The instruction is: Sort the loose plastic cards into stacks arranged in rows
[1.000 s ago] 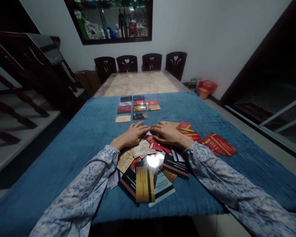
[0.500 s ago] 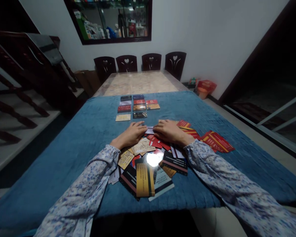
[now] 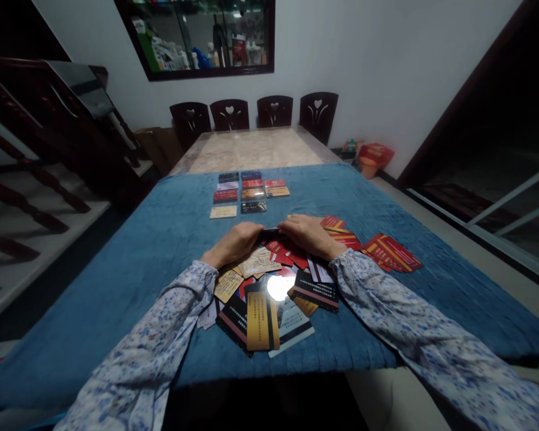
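Observation:
Between the fingertips of both hands is a dark card (image 3: 270, 231), seen almost edge-on; whether more cards lie behind it I cannot tell. My left hand (image 3: 239, 240) has its fingers curled round the card's left end. My right hand (image 3: 309, 233) grips the right end, its wrist above the loose cards. Below them spreads a heap of cards, with a yellow card (image 3: 263, 321), a black card (image 3: 315, 291) and a pale blue-grey card (image 3: 295, 326) nearest me. Red cards (image 3: 393, 252) are fanned out to the right.
Beyond my hands, cards sit in neat rows, among them a cream card (image 3: 223, 212) and a black patterned card (image 3: 254, 207). A blue cloth (image 3: 170, 257) covers the near part of the table. Several dark chairs (image 3: 275, 112) line the far end.
The card between my hands has gone from lying flat and pale to standing tilted with a dark edge showing. My left fingers, spread before, have closed on it.

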The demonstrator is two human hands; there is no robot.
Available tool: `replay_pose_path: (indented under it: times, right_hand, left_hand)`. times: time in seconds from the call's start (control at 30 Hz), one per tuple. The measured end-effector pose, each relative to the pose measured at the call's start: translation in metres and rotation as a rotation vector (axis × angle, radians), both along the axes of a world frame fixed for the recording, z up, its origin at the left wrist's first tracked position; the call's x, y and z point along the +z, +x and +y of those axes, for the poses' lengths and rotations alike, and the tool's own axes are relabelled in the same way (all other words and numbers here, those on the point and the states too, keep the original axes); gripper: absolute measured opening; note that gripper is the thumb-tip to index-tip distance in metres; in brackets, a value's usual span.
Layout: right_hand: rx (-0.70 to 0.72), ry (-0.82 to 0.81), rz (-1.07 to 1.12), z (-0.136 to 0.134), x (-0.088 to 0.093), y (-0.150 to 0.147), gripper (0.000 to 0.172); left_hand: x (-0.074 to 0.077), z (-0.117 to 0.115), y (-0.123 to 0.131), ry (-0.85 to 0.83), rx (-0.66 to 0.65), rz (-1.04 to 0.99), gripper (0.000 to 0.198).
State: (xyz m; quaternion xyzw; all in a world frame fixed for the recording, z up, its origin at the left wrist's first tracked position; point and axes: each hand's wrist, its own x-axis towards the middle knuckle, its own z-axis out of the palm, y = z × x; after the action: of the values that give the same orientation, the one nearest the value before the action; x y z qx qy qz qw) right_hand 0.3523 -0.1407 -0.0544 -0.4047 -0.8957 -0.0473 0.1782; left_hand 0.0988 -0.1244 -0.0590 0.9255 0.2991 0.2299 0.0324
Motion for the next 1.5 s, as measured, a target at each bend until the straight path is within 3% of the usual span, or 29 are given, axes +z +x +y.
replay_pose_path:
  times: [0.27, 0.47, 0.6, 0.93, 1.17, 1.5]
  right_hand:
    - [-0.142, -0.063, 0.063, 0.004, -0.005, 0.000, 0.033]
    - [-0.215, -0.112, 0.072, 0.001, 0.002, -0.002, 0.031]
    - [-0.203, -0.126, 0.092, 0.005, 0.002, -0.001, 0.024]
    - [-0.157, -0.142, 0.386, 0.012, -0.007, -0.003, 0.021]
    - [-0.048, -0.074, 0.517, 0.020, -0.015, -0.012, 0.015]
    - [-0.091, 0.053, 0.221, 0.024, 0.007, -0.029, 0.019]
  left_hand:
    - [0.000, 0.002, 0.000, -0.089, 0.076, -0.125, 0.027]
    - [-0.003, 0.006, 0.000, -0.130, 0.145, -0.187, 0.028]
    - [-0.005, 0.006, 0.000, -0.158, 0.164, -0.223, 0.027]
    - [-0.005, 0.007, -0.001, -0.200, 0.174, -0.229, 0.027]
    - [-0.006, 0.009, -0.001, -0.186, 0.198, -0.208, 0.024]
    - [0.004, 0.007, -0.007, -0.006, 0.256, -0.383, 0.025]
